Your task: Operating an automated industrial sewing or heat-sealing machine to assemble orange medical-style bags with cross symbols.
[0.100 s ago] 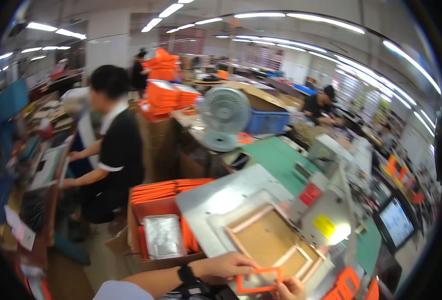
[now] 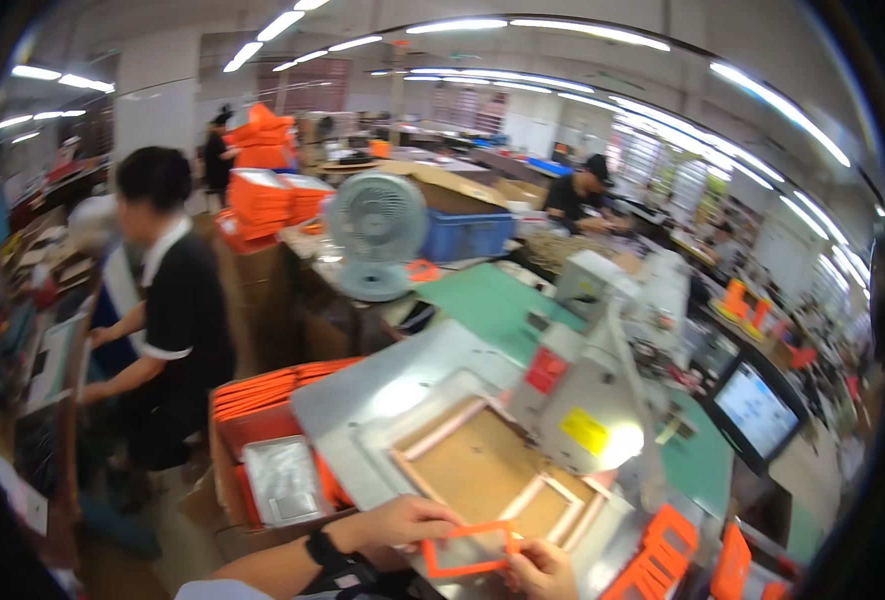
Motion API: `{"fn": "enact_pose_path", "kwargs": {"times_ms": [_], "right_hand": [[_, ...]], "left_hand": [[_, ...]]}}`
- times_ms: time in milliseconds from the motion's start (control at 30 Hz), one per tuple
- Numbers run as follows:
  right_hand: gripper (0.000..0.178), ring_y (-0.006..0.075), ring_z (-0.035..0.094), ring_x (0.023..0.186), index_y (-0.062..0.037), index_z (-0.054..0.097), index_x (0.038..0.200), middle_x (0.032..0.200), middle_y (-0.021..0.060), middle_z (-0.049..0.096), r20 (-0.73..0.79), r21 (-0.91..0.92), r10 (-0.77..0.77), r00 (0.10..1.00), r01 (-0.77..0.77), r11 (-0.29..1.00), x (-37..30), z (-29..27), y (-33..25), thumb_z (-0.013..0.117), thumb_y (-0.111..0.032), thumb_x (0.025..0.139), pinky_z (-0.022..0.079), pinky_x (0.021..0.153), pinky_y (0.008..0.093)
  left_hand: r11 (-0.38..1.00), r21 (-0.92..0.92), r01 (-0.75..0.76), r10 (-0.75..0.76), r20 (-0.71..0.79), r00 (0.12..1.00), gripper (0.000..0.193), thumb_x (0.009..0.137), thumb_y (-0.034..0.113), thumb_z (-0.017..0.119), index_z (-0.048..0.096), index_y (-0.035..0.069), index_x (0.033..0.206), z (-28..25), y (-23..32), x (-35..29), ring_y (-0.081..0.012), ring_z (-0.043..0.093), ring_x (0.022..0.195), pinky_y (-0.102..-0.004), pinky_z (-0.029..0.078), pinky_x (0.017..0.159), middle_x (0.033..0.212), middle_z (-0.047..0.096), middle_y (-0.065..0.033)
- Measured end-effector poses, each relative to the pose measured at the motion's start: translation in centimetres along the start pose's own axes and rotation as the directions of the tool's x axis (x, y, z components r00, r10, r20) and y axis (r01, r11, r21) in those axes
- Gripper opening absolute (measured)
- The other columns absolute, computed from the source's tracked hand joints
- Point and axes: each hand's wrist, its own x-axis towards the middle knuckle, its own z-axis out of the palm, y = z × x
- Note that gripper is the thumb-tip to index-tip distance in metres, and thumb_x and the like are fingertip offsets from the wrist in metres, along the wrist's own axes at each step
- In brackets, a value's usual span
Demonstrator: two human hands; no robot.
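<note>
My left hand (image 2: 401, 524) and my right hand (image 2: 544, 570) hold a small orange rectangular frame (image 2: 466, 571) between them, low in the middle. Left fingers pinch its upper left edge; right thumb and fingers grip its right end. A greyish area shows inside its border; I cannot tell if it is a panel or an opening. Just beyond the hands, a brown board (image 2: 473, 460) with pale raised strips lies on the metal work plate (image 2: 338, 395). The pale machine head (image 2: 603, 395), with red and yellow labels, stands over the board's right side.
Left of the plate, a carton (image 2: 231, 478) holds stacked orange pieces and a silvery flat tray (image 2: 285, 482). Orange cut-out pieces (image 2: 660, 555) lie right of my hands, below a screen (image 2: 758, 408). A fan (image 2: 376, 225) and blue crate (image 2: 471, 236) stand beyond. A co-worker (image 2: 178, 310) works at left.
The view has swung slightly right, so the surroundings sit further left in the picture. Both hands keep their hold on the orange frame.
</note>
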Motion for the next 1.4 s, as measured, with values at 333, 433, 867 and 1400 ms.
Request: {"fn": "enact_pose_path", "kwargs": {"times_ms": [333, 433, 867, 1400], "right_hand": [[0.018, 0.0076, 0.056, 0.067, -0.0021, 0.063, 0.105, 0.08, -0.0005, 0.062, 0.04, -0.011, -0.085, 0.996, 0.085, 0.996, -0.6, -2.3, 3.7, 0.06, -0.019, 0.098, 0.046, 0.059, 0.0221], [0.02, 0.0056, 0.057, 0.069, -0.0012, 0.062, 0.106, 0.081, -0.0012, 0.061, 0.06, -0.074, -0.011, 0.998, 0.015, 0.997, -0.8, -2.6, 3.4, 0.061, -0.02, 0.099, 0.046, 0.059, 0.0211], [0.015, 0.004, 0.051, 0.06, -0.0024, 0.06, 0.1, 0.073, -0.0023, 0.058, 0.125, 0.012, -0.004, 0.992, 0.003, 1.0, -0.1, -2.4, 2.2, 0.058, -0.017, 0.099, 0.042, 0.054, 0.0201], [0.015, 0.006, 0.057, 0.071, -0.004, 0.06, 0.104, 0.082, -0.0005, 0.061, 0.123, -0.031, 0.135, 0.983, -0.132, 0.991, 0.0, -2.7, 0.9, 0.06, -0.019, 0.099, 0.048, 0.061, 0.0211]], "left_hand": [[0.994, -0.084, 0.065, -0.081, -0.205, 0.975, 0.028, 0.098, 0.019, 0.059, 0.067, 0.002, 0.118, 3.0, 0.7, -0.9, -0.0016, 0.052, 0.054, -0.0155, 0.04, 0.049, 0.081, 0.067, -0.0002], [0.996, -0.067, 0.06, -0.075, -0.251, 0.965, 0.025, 0.098, 0.018, 0.058, 0.069, 0.001, 0.112, 3.3, 0.4, -0.7, -0.002, 0.052, 0.054, -0.0158, 0.041, 0.049, 0.079, 0.067, -0.0011], [0.716, -0.145, 0.683, -0.692, -0.281, 0.665, 0.028, 0.097, 0.023, 0.059, 0.069, -0.003, 0.094, -5.7, -9.2, -15.4, -0.0212, 0.07, 0.072, -0.0319, 0.055, 0.064, 0.082, 0.072, -0.0118], [0.387, -0.27, 0.882, -0.865, -0.436, 0.247, 0.028, 0.097, 0.027, 0.059, 0.066, 0.002, 0.104, -8.7, -26.7, -25.4, -0.0253, 0.069, 0.079, -0.0367, 0.055, 0.07, 0.092, 0.071, -0.0133]]}}
